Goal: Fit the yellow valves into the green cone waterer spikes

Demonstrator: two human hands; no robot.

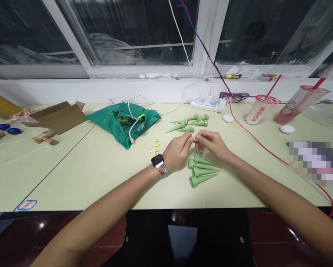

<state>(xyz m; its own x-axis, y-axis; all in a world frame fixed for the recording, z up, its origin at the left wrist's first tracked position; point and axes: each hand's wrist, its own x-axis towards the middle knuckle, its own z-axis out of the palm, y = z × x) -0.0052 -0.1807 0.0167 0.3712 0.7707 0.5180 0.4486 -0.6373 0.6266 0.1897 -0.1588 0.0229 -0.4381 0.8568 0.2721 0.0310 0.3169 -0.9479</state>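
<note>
- Count one small yellow piece, pinched where the fingertips of the left hand and right hand meet, mostly covered by them.
- Count three loose yellow pieces on the pale table, in a row left of the left fingers, apart from them.
- Count four near green spikes, just bodyward of the right fingers, with wide ends left and tips right.
- Count about six far green spikes, just beyond the fingertips, overlapping, with yellow bits among them.
- Count one green bag, beyond and left of the left fingers, gaping, with green things inside, too jumbled to count.
- Count two cups with red straws and two white ovals, right of and beyond the right fingers.
- Count one power strip beyond both hands; far left of them, one cardboard box and two blue balls.
- Holding the left hand back-upward, with fingers curled, thumb and forefinger pressed together; wearing one watch on that wrist.
- Bending the right fingers inward, pinching with thumb and forefinger, with others curled below.
- Slanting both forearms inward from the table's near edge.
</note>
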